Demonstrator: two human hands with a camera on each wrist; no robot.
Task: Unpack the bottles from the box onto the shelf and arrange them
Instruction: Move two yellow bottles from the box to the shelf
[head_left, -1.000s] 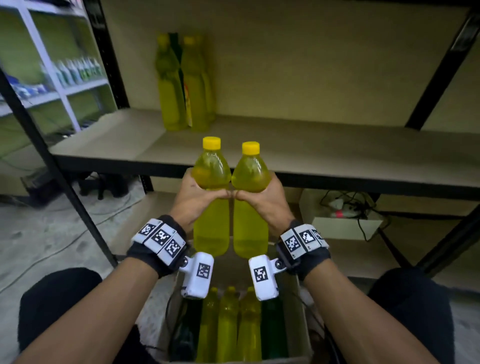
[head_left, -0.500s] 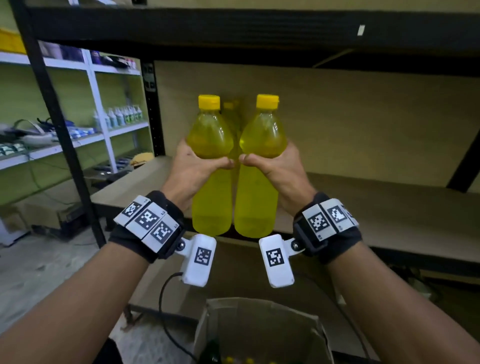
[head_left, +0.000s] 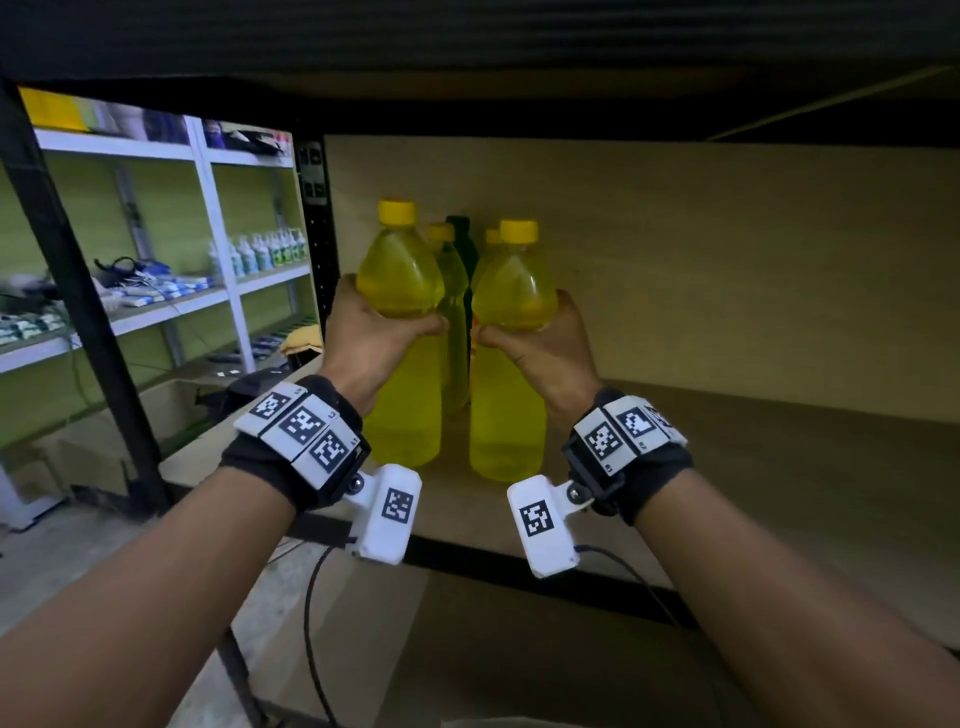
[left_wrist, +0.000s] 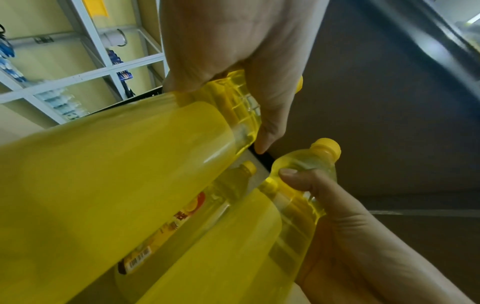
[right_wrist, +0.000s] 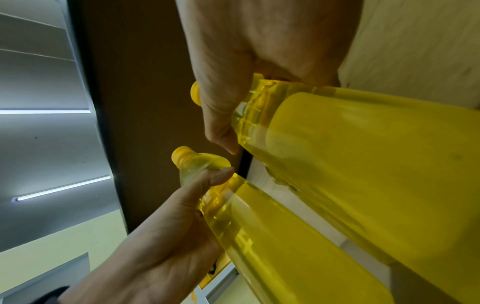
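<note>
My left hand (head_left: 363, 338) grips a yellow-capped bottle of yellow liquid (head_left: 402, 374) round its shoulder. My right hand (head_left: 545, 353) grips a matching bottle (head_left: 511, 400) the same way. Both bottles stand upright, a small gap apart, low over the brown shelf board (head_left: 753, 467); I cannot tell whether their bottoms touch it. Behind them, against the back wall, stand two yellow bottles (head_left: 451, 312) and a dark green one (head_left: 462, 234). In the left wrist view my left hand (left_wrist: 233, 51) wraps its bottle (left_wrist: 116, 174). In the right wrist view my right hand (right_wrist: 259, 51) wraps the other (right_wrist: 363, 164).
A black upright post (head_left: 318, 218) bounds the shelf on the left, and a dark shelf (head_left: 467, 47) hangs close overhead. The board stretches bare to the right. A white rack (head_left: 213, 249) with small bottles stands further left. Camera cables (head_left: 309, 623) hang below my wrists.
Both hands have carried their bottles up from over the box and forward onto the shelf level, and the bottles have drawn slightly apart. The box has dropped out of the head view.
</note>
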